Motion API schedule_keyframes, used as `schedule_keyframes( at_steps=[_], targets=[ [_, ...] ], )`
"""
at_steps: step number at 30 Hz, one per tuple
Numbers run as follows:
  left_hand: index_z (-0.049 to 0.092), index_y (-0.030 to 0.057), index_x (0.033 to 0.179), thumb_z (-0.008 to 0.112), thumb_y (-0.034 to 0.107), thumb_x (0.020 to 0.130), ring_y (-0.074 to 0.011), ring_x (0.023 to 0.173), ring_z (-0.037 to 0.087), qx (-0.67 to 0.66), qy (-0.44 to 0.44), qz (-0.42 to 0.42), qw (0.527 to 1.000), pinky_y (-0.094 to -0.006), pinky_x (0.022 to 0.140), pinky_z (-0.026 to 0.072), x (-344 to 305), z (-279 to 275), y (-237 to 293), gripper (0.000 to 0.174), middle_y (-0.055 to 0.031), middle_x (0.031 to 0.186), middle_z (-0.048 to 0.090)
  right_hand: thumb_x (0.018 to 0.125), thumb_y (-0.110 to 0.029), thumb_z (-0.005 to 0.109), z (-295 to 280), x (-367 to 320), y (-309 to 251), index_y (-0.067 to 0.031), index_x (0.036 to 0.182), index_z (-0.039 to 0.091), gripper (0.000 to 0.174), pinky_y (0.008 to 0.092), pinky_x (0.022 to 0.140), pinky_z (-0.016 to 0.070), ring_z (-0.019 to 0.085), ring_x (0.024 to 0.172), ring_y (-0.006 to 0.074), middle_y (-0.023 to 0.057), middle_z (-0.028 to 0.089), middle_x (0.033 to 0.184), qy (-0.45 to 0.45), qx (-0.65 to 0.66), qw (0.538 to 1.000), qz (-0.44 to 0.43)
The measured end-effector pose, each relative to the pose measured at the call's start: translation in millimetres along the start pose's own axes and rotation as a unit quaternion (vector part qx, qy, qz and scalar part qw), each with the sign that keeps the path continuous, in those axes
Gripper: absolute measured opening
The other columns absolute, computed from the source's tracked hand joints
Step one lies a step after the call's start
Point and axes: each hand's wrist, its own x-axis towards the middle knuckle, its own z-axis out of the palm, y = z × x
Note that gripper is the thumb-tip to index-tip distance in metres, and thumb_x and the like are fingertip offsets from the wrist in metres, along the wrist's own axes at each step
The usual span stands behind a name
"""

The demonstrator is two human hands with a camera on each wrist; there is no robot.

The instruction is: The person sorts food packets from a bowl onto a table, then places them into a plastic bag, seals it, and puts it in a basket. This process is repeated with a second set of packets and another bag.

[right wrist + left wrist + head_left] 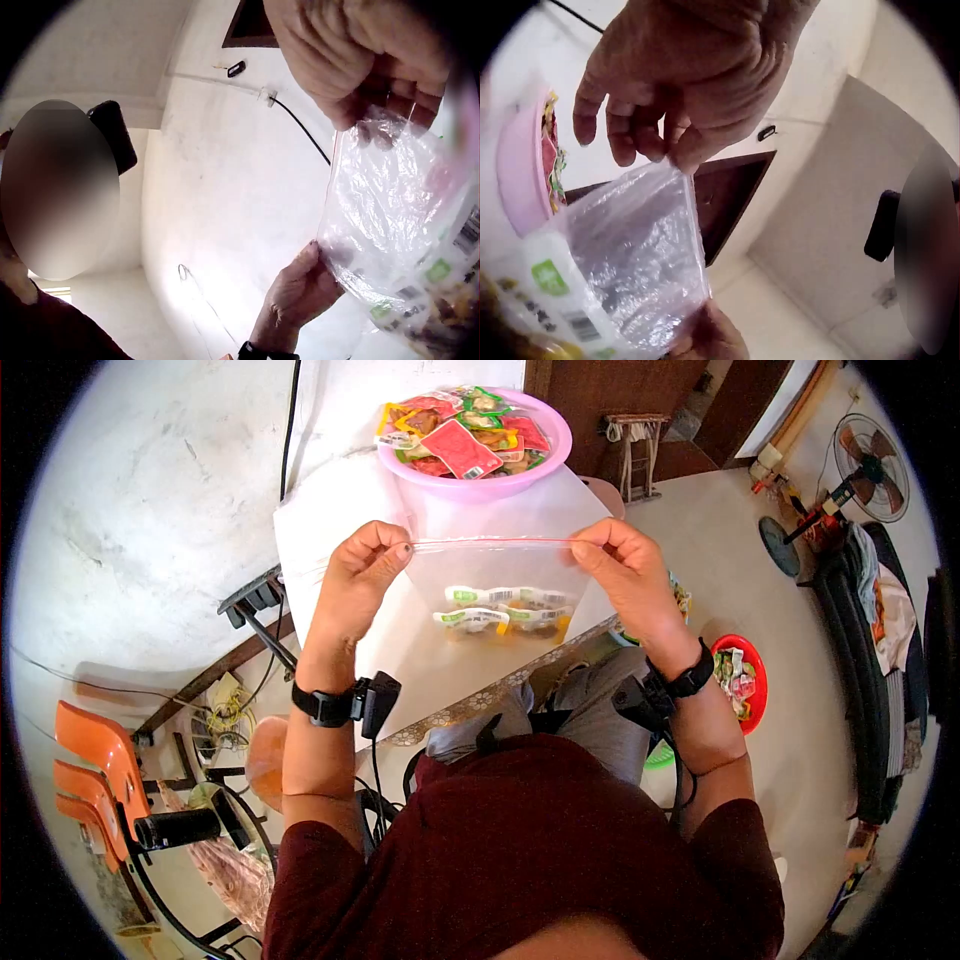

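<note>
A clear zip bag [430, 575] hangs stretched between both hands, its top edge level in the head view. My left hand [365, 575] pinches the left top corner between thumb and index finger, and my right hand [630, 575] pinches the right top corner. Several small packets [510, 615] with white and green labels lie at the bottom of the bag. In the left wrist view the left hand [682, 82] holds the bag's corner; the right wrist view has the right hand [367, 60] at the other.
Beyond the bag, a pink basin [555, 435] heaped with colourful packets stands on the white table [330, 520]. A red basket [757, 685] with packets is on the floor at right, near a fan [870, 465]. Orange chairs [100, 745] stand at left.
</note>
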Motion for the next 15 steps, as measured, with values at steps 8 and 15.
schedule_keyframes(
  at_steps=[8, 15],
  targets=[
    [0.057, 0.0043, 0.086, 0.054, 0.003, 0.096, -0.0191, 0.077, 0.067, -0.299, 0.089, 0.035, 0.949, -0.0440, 0.084, 0.0570, -4, 43, -5, 0.010, -0.0048, 0.081, 0.064, 0.092, -0.011, 0.064, -16, -8, 0, -0.0003, 0.091, 0.065, 0.011, 0.0210, 0.071, 0.0463, 0.057, 0.078, 0.0050, 0.0011, 0.067, 0.086, 0.017, -0.062, 0.998, 0.016],
    [0.056, 0.0033, 0.087, 0.054, 0.003, 0.096, -0.0245, 0.080, 0.070, -0.285, 0.125, 0.038, 0.950, -0.0409, 0.081, 0.0577, -3, 55, 4, 0.009, -0.0119, 0.084, 0.068, 0.086, -0.012, 0.068, -39, 9, -17, -0.0015, 0.092, 0.065, 0.012, 0.0275, 0.073, 0.0489, 0.062, 0.081, 0.0127, 0.0047, 0.068, 0.090, 0.108, -0.248, 0.958, -0.093]
  ],
)
